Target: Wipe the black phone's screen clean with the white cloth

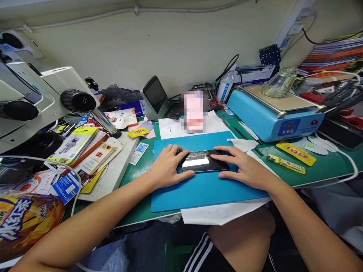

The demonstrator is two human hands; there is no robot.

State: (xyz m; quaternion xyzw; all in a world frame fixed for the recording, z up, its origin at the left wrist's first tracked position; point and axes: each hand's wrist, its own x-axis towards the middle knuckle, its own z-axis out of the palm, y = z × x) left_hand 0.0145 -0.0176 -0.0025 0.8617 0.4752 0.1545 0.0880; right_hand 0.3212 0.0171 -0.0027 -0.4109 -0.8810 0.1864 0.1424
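Observation:
A black phone [204, 163] lies flat, glossy side up, on a blue mat [210, 192]. My left hand [169, 166] grips its left end, thumb along the near edge and index finger at the far edge; a ring shows on one finger. At the right end is my right hand [245, 166], fingers spread, with fingertips on the phone's glass and the thumb by its near edge. White paper [224, 216] sticks out from under the mat. Behind the mat stands a blurred pink-screened device [194, 113].
A microscope [78, 100] and stacked boxes [95, 156] stand at the left. A blue heating plate [272, 117] with a glass jar [279, 83] is at the right, near tweezers and a yellow tube [286, 164]. A cable crosses the right front edge.

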